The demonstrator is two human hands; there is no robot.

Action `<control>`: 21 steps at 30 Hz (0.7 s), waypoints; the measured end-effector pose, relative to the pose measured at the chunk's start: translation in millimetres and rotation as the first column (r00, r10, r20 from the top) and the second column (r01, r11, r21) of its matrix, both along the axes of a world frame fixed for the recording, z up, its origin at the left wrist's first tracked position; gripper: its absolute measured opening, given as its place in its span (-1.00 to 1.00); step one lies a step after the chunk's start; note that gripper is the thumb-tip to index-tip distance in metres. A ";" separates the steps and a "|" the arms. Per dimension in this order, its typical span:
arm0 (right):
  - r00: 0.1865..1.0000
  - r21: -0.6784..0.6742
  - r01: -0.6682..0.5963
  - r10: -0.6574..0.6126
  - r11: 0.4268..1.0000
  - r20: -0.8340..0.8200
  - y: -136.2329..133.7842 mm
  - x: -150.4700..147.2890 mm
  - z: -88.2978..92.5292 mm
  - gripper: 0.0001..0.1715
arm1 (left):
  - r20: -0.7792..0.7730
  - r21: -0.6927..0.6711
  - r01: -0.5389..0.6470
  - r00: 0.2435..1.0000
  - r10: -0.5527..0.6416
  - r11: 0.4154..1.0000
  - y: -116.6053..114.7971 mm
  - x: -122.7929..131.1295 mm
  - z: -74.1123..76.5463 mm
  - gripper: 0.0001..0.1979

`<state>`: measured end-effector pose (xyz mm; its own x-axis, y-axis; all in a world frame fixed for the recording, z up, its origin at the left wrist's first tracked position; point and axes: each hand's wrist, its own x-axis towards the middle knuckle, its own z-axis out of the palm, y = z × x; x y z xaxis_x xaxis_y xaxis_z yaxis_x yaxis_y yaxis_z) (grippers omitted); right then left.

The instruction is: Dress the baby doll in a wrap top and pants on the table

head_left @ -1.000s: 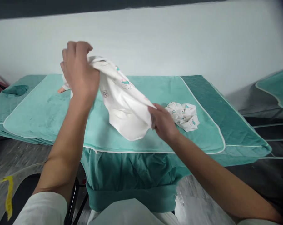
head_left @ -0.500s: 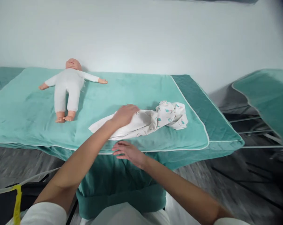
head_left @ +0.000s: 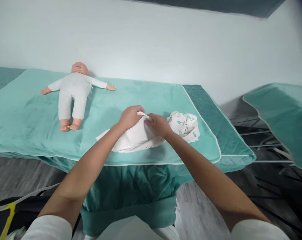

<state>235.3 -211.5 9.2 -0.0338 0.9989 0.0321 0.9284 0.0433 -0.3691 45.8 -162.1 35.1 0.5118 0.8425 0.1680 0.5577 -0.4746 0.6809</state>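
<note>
A white printed cloth, perhaps a baby garment, lies crumpled near the front edge of the green bed cover. Its bunched right end shows small teal figures. My left hand pinches the upper edge of the cloth. Close beside it, my right hand is closed on the same edge, raising a fold between the two hands. My forearms hide part of the cloth. To the left, a baby doll in a white suit lies on its back with its arms spread.
A white wall stands directly behind the bed. At the right is another green-covered surface with metal bars below. A yellow strap hangs on a pale tube at lower left. Grey floor shows below the bed.
My right hand has moved up from the bed's front edge to grip the cloth beside my left hand. The cloth's upper edge is now lifted between them. The view has shifted slightly.
</note>
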 end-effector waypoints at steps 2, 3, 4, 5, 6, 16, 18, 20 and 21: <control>0.998 0.111 0.002 -0.009 0.994 0.063 3.4 -4.4 20.9 -0.66 | 0.098 0.099 -0.001 0.995 -0.009 0.995 -1.9 -10.5 24.3 -0.84; 0.996 0.196 0.008 -0.025 0.981 0.084 5.2 -7.1 35.5 -0.64 | 0.121 0.147 -0.012 0.993 -0.006 0.989 -2.6 -15.8 38.2 -0.84; 0.995 0.286 0.006 -0.034 0.958 0.093 7.3 -9.7 51.9 -0.62 | 0.124 0.188 -0.035 0.992 0.012 0.982 -3.4 -20.8 52.5 -0.83; 0.994 0.367 0.007 -0.045 0.930 0.096 9.8 -12.1 69.2 -0.60 | 0.108 0.228 -0.057 0.994 0.033 0.972 -4.5 -25.4 66.7 -0.83; 0.994 0.431 0.001 -0.048 0.902 0.098 12.5 -14.1 86.2 -0.60 | 0.078 0.268 -0.078 0.995 0.059 0.960 -6.0 -29.7 80.3 -0.83; 0.993 0.591 -0.046 -0.030 0.805 0.118 14.0 -18.4 142.2 -0.62 | -0.039 0.534 -0.361 0.893 0.449 0.764 -33.0 -68.6 130.4 -0.76; 0.994 0.575 -0.006 -0.059 0.818 0.093 10.6 -16.8 139.4 -0.59 | -0.014 0.583 -0.403 0.863 0.505 0.705 -30.5 -77.1 128.2 -0.77; 0.993 0.540 0.046 -0.095 0.841 0.063 10.4 -13.4 136.0 -0.57 | 0.013 0.596 -0.442 0.840 0.543 0.670 -23.7 -85.4 124.0 -0.80; 0.992 0.512 0.074 -0.114 0.856 0.048 11.6 -11.2 134.1 -0.57 | 0.027 0.582 -0.464 0.832 0.555 0.667 -19.1 -89.3 121.0 -0.83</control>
<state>224.1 -199.9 143.3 0.0369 0.8426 0.5372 0.9613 0.1170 -0.2495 -43.5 -181.1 156.1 0.0859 0.7629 0.6407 0.8920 -0.3454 0.2917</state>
